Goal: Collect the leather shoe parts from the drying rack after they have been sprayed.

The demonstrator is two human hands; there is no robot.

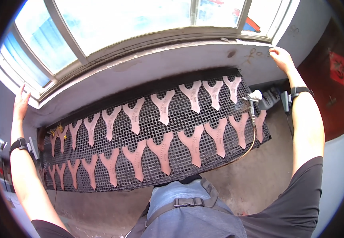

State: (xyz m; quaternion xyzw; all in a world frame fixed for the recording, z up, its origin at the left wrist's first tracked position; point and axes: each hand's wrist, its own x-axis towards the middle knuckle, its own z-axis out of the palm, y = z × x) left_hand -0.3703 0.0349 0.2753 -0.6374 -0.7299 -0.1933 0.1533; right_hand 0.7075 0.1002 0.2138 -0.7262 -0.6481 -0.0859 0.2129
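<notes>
Both my arms are raised and spread wide. At the far left, my left hand (21, 104) is open with fingers stretched upward, close to the window frame's lower corner in the picture. My right hand (282, 59) is curled closed at the upper right, near the other end of the sill; nothing shows in it. Between and below them stretches a black mesh rack (140, 137) bearing two rows of flat, pinkish Y-shaped pieces (163, 107) with small dark marks. A spray gun (253, 97) with a light-coloured cup sits at the rack's right end, nearest my right hand.
A thin hose (248, 150) curves down from the spray gun along the rack's front edge. Behind the rack are a pale wall and a wide window (132, 23). A grey container (270, 99) stands right of the rack, before a dark red door (319, 79). Yellow bits (56, 131) lie at the left end.
</notes>
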